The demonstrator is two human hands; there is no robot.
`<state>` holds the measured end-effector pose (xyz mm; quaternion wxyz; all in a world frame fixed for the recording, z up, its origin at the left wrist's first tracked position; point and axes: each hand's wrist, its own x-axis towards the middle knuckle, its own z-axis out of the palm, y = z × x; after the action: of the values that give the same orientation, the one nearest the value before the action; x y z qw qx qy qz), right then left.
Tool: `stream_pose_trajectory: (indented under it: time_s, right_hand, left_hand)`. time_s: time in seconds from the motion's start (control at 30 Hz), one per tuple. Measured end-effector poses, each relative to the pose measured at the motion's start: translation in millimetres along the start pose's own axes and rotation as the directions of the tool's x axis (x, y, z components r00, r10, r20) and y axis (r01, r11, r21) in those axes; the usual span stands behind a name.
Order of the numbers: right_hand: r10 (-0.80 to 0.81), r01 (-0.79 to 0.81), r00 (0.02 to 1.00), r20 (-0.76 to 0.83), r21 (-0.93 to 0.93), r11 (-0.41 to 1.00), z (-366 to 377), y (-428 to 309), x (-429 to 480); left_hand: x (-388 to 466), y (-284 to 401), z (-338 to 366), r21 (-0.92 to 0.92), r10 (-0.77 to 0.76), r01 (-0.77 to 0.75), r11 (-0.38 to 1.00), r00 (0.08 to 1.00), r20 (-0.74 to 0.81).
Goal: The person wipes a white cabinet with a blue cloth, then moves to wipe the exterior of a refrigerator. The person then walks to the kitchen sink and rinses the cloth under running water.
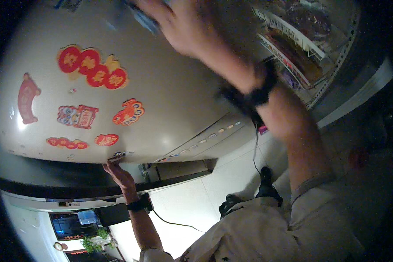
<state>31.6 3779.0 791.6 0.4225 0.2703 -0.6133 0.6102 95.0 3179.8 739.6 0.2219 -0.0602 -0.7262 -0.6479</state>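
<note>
A refrigerator door (163,108) spreads before me, bearing red and gold festive stickers (91,68). High on its surface, my right hand (183,26), blurred, presses a blue cloth (144,20); the fingertips are cut off by the top of the picture. At the door's lower edge in the view, my left hand (121,177) grips the rim with its fingers beside a small dark sticker (122,153). Each wrist wears a black strapped device, the left one (140,203) and the right one (262,85), with a thin cable.
White-edged racks (291,36) holding packets stand at the upper right. Below the door edge is a dark gap (65,173). Pale floor tiles (190,199) lie under my dark shoes (265,183). A green plant (96,242) and a wall clock (59,246) are farther off.
</note>
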Motion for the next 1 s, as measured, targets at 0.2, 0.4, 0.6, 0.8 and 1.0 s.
stream_pose_trajectory:
  time_s: [0.2, 0.4, 0.6, 0.8, 1.0]
  right_hand:
    - [0.451, -0.082, 0.893, 0.005, 0.985, 0.151, 14.7, 29.6, -226.6]
    - [0.466, -0.111, 0.869, -0.166, 0.853, 0.51, -0.2, 22.8, -228.9]
    - [-0.071, -0.09, 0.982, -0.175, -0.766, 0.637, -9.0, -1.2, -155.9]
    - [0.096, -0.363, 0.929, -0.357, -0.835, 0.413, 1.5, 27.7, -308.4]
    - [0.362, -0.567, 0.823, -0.438, -0.589, 0.576, -3.9, -1.9, -302.2]
  left_hand:
    - [-5.4, 9.9, 14.1, 0.131, 0.148, -0.163, 0.978, 0.982, 0.117]
    - [-6.4, 10.0, -18.6, 0.614, 0.226, -0.305, 0.728, 0.952, 0.204]
    - [-60.7, -116.2, -56.6, 0.589, 0.041, -0.003, 0.808, 0.998, -0.051]
    - [-221.8, -207.2, -32.0, 0.245, -0.831, 0.796, 0.554, 0.547, 0.101]
    - [-241.2, -197.1, 1.4, 0.747, -0.909, 0.542, 0.385, 0.085, 0.407]
